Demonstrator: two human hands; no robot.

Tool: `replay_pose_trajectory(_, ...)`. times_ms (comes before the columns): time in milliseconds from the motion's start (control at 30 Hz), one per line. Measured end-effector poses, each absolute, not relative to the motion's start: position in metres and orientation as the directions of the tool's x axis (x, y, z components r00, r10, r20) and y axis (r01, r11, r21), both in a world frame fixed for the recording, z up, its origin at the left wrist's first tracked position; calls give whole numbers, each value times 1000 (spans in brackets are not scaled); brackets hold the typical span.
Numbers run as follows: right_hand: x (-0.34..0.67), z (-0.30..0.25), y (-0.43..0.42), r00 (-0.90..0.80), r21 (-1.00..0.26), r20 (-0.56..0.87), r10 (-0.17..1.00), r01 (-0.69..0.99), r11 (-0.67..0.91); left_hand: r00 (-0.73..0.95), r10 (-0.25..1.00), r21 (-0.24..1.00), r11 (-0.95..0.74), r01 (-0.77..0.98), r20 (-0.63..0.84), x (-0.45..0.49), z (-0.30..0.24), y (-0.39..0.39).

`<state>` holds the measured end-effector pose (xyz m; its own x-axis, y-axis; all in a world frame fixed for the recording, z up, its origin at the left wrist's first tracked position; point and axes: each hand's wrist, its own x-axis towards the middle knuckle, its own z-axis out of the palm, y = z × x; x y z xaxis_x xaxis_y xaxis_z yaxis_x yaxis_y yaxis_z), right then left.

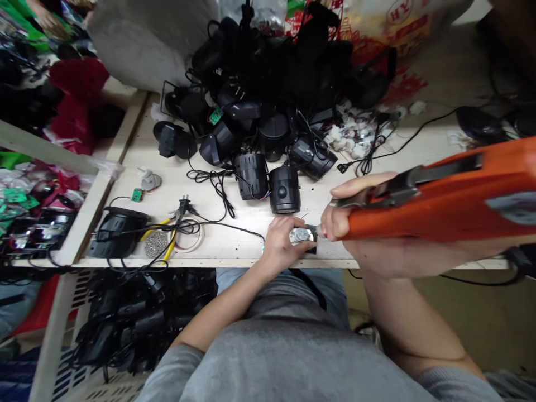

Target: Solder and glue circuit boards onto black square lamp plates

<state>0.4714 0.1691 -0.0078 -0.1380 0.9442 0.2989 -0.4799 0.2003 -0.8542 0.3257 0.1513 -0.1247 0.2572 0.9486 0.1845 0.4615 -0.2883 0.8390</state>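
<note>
My left hand [281,241] is closed, its fingers and thumb pinching a small round motor [300,235] near the front edge of the bench. My right hand [377,251] is wrapped round an orange hot glue gun [439,192], which lies large across the right side. The gun's tip points left and meets or nearly meets the motor; exact contact is hard to make out. Under the motor shows a small dark piece [310,246]. Just beyond my hands stand two black cylindrical housings [285,190] [251,177].
Black housings and cables [272,84] are heaped at the back, with small white parts [355,131] to their right. A tape roll [188,237], yellow-handled tool [170,248], wire ball [156,244] and plug [183,206] lie left. A crate [79,296] of black parts sits below.
</note>
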Motion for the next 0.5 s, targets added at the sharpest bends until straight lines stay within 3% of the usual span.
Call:
replay_pose_trajectory(200, 462, -20, 165, -24, -871, 252, 967, -442, 216, 281, 939, 840, -309, 446, 196, 322, -123, 152)
replay_pose_trajectory(500, 478, -21, 165, -181, -938, 110, 977, -344, 42, 274, 951, 841, -263, 472, 144, 324, -119, 152)
